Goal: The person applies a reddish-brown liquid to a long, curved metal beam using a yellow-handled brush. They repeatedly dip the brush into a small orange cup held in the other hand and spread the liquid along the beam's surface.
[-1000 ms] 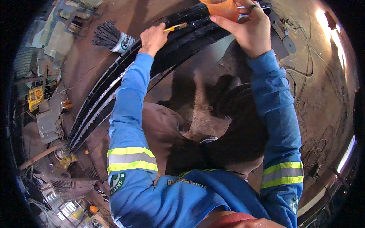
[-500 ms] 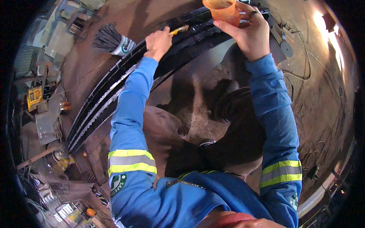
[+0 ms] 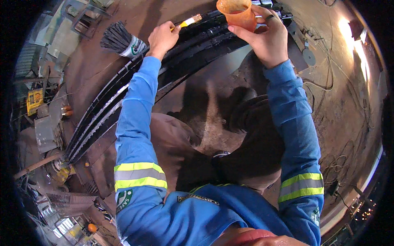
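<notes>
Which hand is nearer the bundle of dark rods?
Left. The left hand gripping the brush is a little right of the bundle of dark rods; the right hand, holding the orange cup, is farther right.

Ahead of the person, a long beam (image 3: pixel 197 48) is stretching from lower left to upper right, with a brush (image 3: pixel 190 21) sitting in the left hand (image 3: pixel 163 37) near its far edge and a cup (image 3: pixel 240 20) in the right hand (image 3: pixel 270 39). Beyond the beam, left of the left hand, a container (image 3: pixel 133 46) is holding rods (image 3: pixel 116 37); a disc (image 3: pixel 308 57) is lying right of the right hand.
</notes>
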A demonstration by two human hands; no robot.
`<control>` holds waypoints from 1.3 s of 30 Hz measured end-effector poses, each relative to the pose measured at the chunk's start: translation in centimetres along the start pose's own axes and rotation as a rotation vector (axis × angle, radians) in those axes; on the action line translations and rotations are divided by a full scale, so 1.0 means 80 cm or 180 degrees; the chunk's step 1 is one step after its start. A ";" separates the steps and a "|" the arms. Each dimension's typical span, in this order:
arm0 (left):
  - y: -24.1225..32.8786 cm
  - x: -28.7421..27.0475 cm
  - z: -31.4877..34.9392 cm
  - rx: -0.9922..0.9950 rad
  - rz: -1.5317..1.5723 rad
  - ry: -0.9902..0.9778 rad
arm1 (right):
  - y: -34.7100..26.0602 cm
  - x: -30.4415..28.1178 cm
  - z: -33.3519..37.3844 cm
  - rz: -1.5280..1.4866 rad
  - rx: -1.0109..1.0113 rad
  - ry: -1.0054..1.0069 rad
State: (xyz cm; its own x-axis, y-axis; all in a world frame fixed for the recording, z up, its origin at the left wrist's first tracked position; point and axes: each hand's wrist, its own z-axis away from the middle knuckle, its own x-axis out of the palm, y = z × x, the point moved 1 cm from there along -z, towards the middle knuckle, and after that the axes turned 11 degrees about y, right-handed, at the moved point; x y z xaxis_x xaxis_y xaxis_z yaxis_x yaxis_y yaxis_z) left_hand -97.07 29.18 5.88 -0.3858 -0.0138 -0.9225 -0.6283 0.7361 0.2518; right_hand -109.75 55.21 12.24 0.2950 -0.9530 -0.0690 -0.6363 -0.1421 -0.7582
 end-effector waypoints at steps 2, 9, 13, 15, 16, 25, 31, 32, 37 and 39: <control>-0.027 0.021 -0.007 -0.0142 -0.0025 -0.0226 | -0.003 0.010 0.002 -0.0298 0.0355 0.0014; -0.077 0.023 -0.027 -0.0475 0.0405 -0.0521 | -0.013 -0.002 0.002 -0.0205 0.0770 -0.0119; -0.057 0.046 -0.013 -0.0349 0.0300 -0.0364 | -0.015 0.005 0.001 -0.0417 0.0932 -0.0093; -0.076 0.039 -0.013 -0.0370 0.0246 -0.0427 | -0.027 0.003 0.001 0.0183 0.0511 -0.0256; -0.085 0.031 -0.014 -0.0363 0.0223 -0.0460 | -0.025 0.002 0.003 0.0059 0.0653 -0.0271; -0.152 0.013 0.031 -0.0668 0.0394 -0.0631 | -0.027 0.005 0.005 0.0485 0.0180 -0.0312; -0.252 -0.075 0.088 -0.2229 0.1136 -0.1223 | -0.027 0.012 0.005 -0.0687 0.0558 -0.0354; -0.268 -0.080 0.094 -0.2254 0.0984 -0.1099 | -0.043 0.006 0.002 -0.0236 0.0485 -0.0459; -0.239 -0.072 0.101 -0.1709 0.0611 -0.0888 | -0.053 0.015 0.000 0.0122 0.0446 -0.0539; -0.223 -0.068 0.098 -0.1334 0.0555 -0.0873 | -0.055 0.023 0.005 -0.0078 0.0543 -0.0454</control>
State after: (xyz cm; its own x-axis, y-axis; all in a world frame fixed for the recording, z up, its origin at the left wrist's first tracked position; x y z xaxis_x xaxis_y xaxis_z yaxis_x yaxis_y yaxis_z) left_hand -78.44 21.43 4.07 -0.3529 0.3036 -0.8850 -0.8085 0.3772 0.4518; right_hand -106.16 54.21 15.22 0.4146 -0.9005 -0.1310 -0.5014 -0.1059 -0.8587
